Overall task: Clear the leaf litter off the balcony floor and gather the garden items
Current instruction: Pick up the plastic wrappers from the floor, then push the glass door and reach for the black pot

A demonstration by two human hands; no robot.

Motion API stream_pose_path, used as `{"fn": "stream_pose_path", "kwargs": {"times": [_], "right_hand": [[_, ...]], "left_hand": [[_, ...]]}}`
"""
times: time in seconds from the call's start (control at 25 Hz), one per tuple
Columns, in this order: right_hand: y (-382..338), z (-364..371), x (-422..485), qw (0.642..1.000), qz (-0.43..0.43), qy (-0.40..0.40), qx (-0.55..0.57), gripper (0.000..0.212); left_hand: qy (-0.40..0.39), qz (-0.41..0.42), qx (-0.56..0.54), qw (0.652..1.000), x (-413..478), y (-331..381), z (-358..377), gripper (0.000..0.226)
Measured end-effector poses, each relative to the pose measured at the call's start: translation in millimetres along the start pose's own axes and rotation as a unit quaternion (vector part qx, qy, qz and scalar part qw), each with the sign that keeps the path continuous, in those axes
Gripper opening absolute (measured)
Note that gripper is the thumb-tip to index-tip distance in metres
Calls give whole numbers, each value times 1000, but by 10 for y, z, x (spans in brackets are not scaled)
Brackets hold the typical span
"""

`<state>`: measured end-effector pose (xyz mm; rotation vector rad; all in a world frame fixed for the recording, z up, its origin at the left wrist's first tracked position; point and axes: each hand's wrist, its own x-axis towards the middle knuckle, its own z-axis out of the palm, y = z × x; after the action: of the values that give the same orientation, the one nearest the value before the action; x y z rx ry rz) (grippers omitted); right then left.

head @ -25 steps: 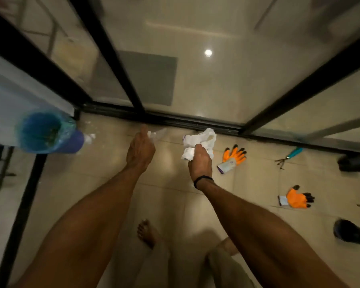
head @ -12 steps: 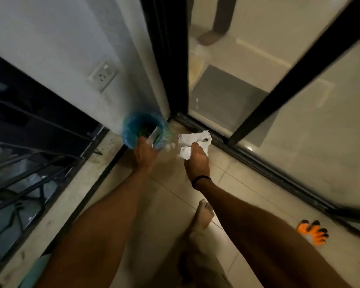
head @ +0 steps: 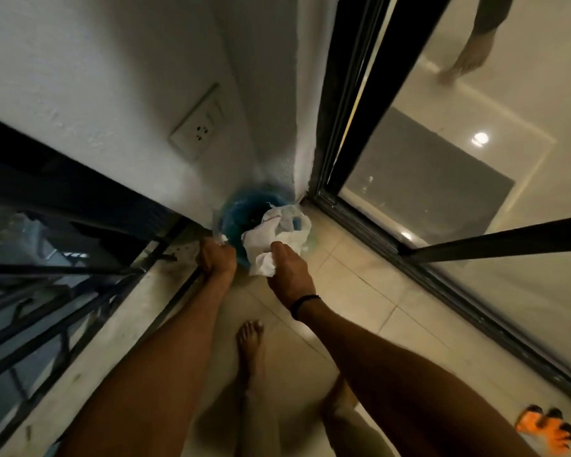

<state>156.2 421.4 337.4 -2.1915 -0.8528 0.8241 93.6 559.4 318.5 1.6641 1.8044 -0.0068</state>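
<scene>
A blue bin [head: 241,211] lined with a clear bag stands in the corner between the white wall and the glass door. My right hand [head: 289,270] grips a crumpled white paper wad [head: 274,237] right over the bin's mouth. My left hand [head: 216,257] pinches the bag's near-left rim, a small white scrap showing at its fingertips. An orange and black garden glove [head: 546,432] lies on the tiles at the bottom right.
A black railing [head: 56,311] and concrete ledge run along the left. The sliding glass door frame [head: 442,278] borders the right; another person's foot [head: 467,59] shows behind the glass. A wall socket [head: 198,127] sits above the bin. My bare feet stand on the beige tiles [head: 353,285].
My view swung left toward the corner, and the bin now lies straight ahead. My right hand carried the white paper over the bin's mouth. My left hand reached the bin's rim.
</scene>
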Motion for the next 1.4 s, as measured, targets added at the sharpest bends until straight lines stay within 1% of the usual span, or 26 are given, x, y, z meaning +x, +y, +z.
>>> {"fn": "stream_pose_path", "kwargs": {"times": [0.12,0.16,0.2,0.24,0.28,0.32,0.36,0.4,0.44,0.52,0.56,0.64,0.68,0.76,0.8,0.84,0.88,0.92,1.0,1.04,1.08,1.16,1.24,1.32,1.4], "right_hand": [[39,227,330,998,-34,-42,-33,29],[74,329,476,998,-32,-46,-34,30],[94,424,619,999,-11,-35,-20,29],[133,534,768,999,34,-6,11,25],[170,636,942,993,103,35,51,23],[239,736,1135,977,179,71,95,25],[323,833,1331,954,251,96,135,30],[424,922,1505,932,302,111,169,38],[515,997,1655,916,334,121,188,43],[690,1147,1868,900,362,142,196,47],[774,1234,1957,894,373,144,203,54],[884,1321,2041,868,401,130,263,77],[902,1328,2048,847,414,120,311,87],[940,1341,2056,812,433,110,376,98],[954,1350,2068,804,438,102,389,103],[940,1347,2054,811,435,90,381,106],[884,1324,2004,830,423,78,356,106],[797,1280,1932,859,402,66,311,101],[691,1190,1795,921,345,46,177,87],[692,1168,1737,943,314,35,107,85],[663,1133,1664,957,285,17,47,85],[600,1096,1530,970,240,3,-33,86],[558,1058,1429,974,218,11,-61,82],[473,968,1276,978,190,9,-87,82],[339,775,1110,982,157,-3,-108,80]], "left_hand": [[-27,-1,-23,999,343,4,202,39],[-35,5,-21,999,462,1,285,40],[-48,12,-18,999,572,-12,370,40],[-62,17,-21,998,696,-48,468,40],[-77,17,-32,996,845,-81,571,40],[-92,11,-43,995,972,-99,667,40],[-108,-3,-55,993,1127,-126,788,41],[-125,-19,-66,990,1263,-146,906,45],[-143,-33,-73,986,1372,-141,1010,50],[-192,-38,-80,977,1528,-154,1222,58],[-219,-34,-82,972,1597,-162,1316,60],[-262,-43,-106,958,1679,-174,1435,59],[-276,-52,-129,951,1696,-184,1465,55],[-301,-71,-190,932,1676,-152,1470,40],[-297,-77,-211,928,1656,-137,1438,35],[-286,-77,-227,928,1642,-135,1406,32],[-279,-76,-230,929,1612,-124,1354,33],[-277,-68,-227,931,1584,-125,1314,38],[-261,-45,-187,946,1548,-106,1250,57],[-245,-29,-151,957,1536,-81,1221,66],[-226,-10,-107,968,1553,-86,1224,69],[-206,65,-32,976,1511,-80,1228,61],[-190,140,37,971,1328,11,1073,60],[-166,199,130,957,1128,2,895,65],[-124,284,217,926,891,5,643,68]]}}
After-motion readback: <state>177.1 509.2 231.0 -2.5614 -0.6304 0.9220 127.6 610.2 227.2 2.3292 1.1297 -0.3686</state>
